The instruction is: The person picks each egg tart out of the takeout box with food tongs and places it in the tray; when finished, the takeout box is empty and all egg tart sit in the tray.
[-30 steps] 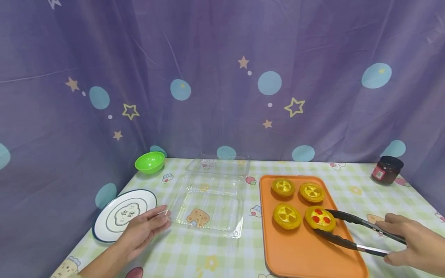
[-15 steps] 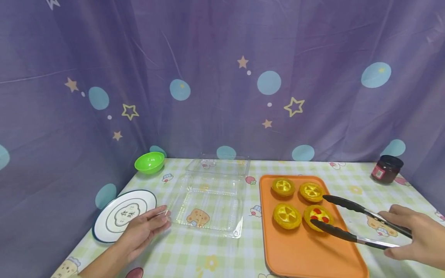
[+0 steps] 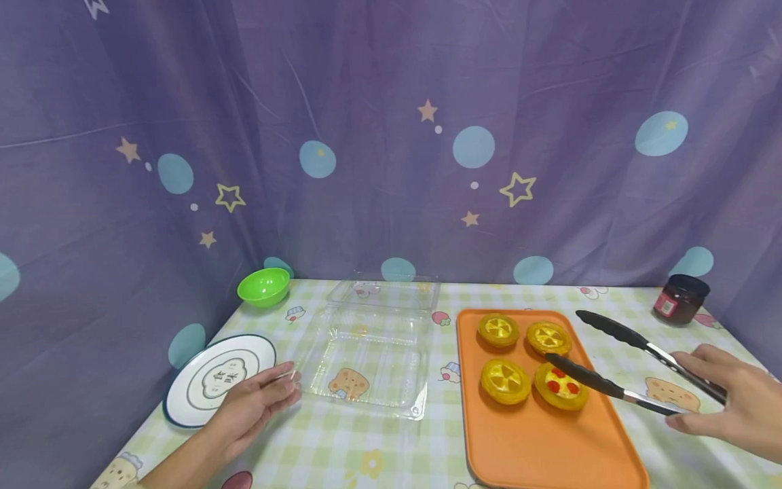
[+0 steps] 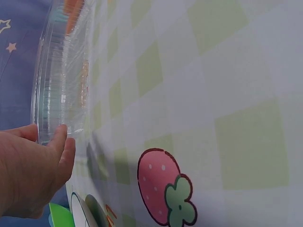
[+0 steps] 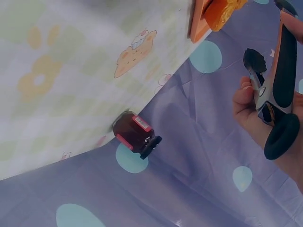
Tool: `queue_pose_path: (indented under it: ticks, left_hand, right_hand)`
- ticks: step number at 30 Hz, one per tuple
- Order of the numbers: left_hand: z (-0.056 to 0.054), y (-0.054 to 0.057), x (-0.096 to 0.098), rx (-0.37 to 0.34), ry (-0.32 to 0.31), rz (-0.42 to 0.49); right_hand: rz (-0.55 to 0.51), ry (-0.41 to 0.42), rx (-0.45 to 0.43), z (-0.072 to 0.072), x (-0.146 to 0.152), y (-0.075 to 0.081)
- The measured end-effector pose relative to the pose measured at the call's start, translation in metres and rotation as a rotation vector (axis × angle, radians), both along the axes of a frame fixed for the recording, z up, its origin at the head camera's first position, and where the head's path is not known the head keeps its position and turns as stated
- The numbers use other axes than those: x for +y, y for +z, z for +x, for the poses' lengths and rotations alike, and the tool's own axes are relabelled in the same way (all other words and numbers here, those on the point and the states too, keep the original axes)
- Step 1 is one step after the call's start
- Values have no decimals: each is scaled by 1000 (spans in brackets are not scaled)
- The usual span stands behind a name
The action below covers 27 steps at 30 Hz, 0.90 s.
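Note:
Black-and-silver tongs [image 3: 595, 375] are held in my right hand [image 3: 736, 401], arms spread apart with nothing between them. Their nearer tip overlaps the tart with red pieces [image 3: 561, 388] in the head view; the farther tip is past the tray's right edge. That tart lies on an orange tray [image 3: 550, 451] with several yellow tarts [image 3: 505, 382]. At left, a clear plastic hinged container [image 3: 366, 370] stands with its lid folded back. My left hand [image 3: 253, 405] pinches its near left corner, fingers and thumb on the wall in the left wrist view.
A white plate [image 3: 189, 394] with a dark rim lies beside my left hand. Behind it sits a green bowl [image 3: 264, 286]. A dark jar [image 3: 680, 300] with a black lid stands at the far right, near a purple curtain [image 3: 391, 136] bordering the table.
The tongs have opened around the red-topped tart and lifted up and back from it, leaving it on the tray. My left hand and the container stay put.

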<state>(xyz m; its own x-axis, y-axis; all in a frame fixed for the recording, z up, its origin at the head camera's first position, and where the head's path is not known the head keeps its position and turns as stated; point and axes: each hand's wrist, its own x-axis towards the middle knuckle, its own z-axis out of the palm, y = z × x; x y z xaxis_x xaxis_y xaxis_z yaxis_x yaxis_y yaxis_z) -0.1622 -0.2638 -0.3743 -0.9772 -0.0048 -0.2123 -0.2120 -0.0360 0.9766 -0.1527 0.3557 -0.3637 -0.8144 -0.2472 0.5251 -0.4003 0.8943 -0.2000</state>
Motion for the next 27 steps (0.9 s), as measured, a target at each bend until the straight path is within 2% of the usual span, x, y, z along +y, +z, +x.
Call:
queue_pose_path:
  ticks: [3, 9, 13, 22, 27]
  left_hand:
    - [0, 1, 0, -2, -2, -4]
    - [1, 1, 0, -1, 5, -4]
    - [1, 1, 1, -1, 5, -1]
    - [2, 1, 1, -2, 6, 1]
    - [2, 1, 1, -3, 4, 4]
  right_hand:
    - [19, -28, -14, -1, 1, -1]
    - [-15, -10, 50, -9, 9, -7]
    - [-10, -46, 62, -13, 19, -11]
    - [-2, -217, -53, -19, 34, -17]
    - [-33, -252, -92, -22, 47, -29]
